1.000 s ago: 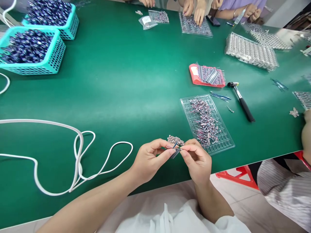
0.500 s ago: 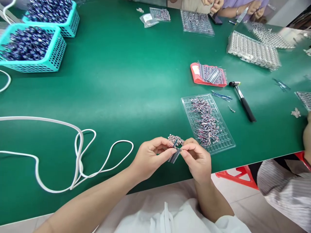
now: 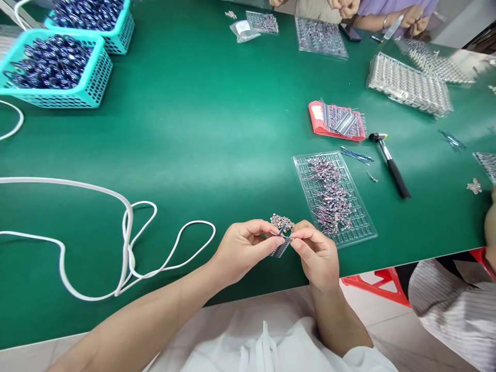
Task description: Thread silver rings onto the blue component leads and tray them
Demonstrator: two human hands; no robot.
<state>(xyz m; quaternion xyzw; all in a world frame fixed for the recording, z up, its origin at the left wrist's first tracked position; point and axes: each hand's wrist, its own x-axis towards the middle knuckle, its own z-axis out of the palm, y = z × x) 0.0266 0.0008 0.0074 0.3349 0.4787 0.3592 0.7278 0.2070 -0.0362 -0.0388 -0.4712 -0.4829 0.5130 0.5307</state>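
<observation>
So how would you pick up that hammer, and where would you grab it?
I'd probably wrap the right hand around the black handle of the hammer, coming down from above on the near side. The hammer lies flat, its long handle nearest and its head pointing away. That hand is closer, though it's pinching something small.

No lettering can be read; the pale label (image 3: 318, 112) on the red packet (image 3: 316, 126), beyond the fingers (image 3: 260, 226) and to their right, is too small to make out; the white patch (image 3: 243, 27) on the clear bag (image 3: 250, 35), much farther beyond the fingers and to their left, is likewise illegible.
</observation>
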